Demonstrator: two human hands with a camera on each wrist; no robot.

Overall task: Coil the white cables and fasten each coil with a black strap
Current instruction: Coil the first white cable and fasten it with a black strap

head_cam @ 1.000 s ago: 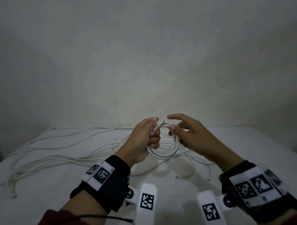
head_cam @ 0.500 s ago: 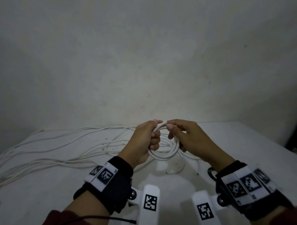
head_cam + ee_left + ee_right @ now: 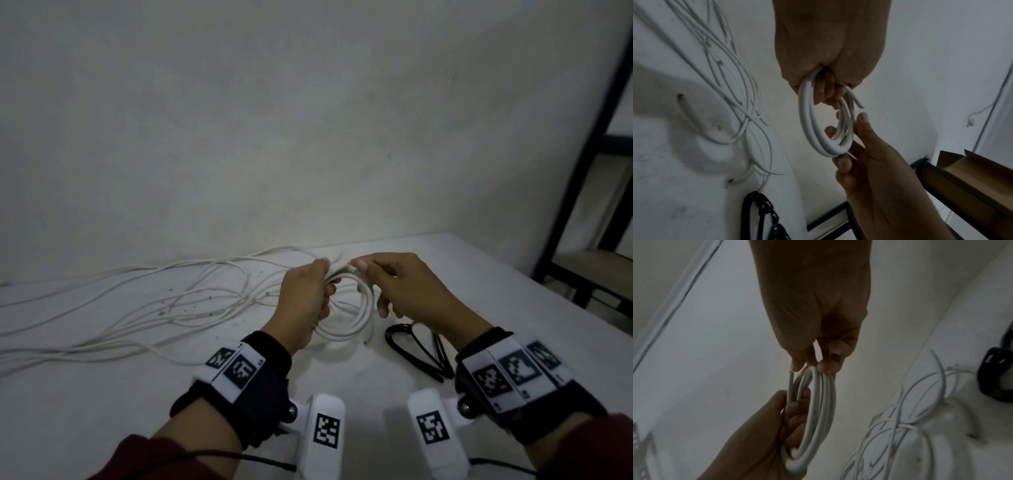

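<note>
A small coil of white cable hangs upright above the white table, held between both hands. My left hand grips the coil's left side with its fingers curled through the loop. My right hand pinches the top right of the coil between thumb and fingertips. A short cut end of the cable sticks out beside the left fingers. Black straps lie on the table below the right hand, also visible as black straps in the left wrist view.
Several loose white cables sprawl over the left half of the table, up to the wall. A dark metal frame with a brown shelf stands past the table's right edge.
My right hand's fingers have closed from a stretched-out reach into a pinch on the coil's top. The head view has swung right, bringing the black straps and the frame into sight.
</note>
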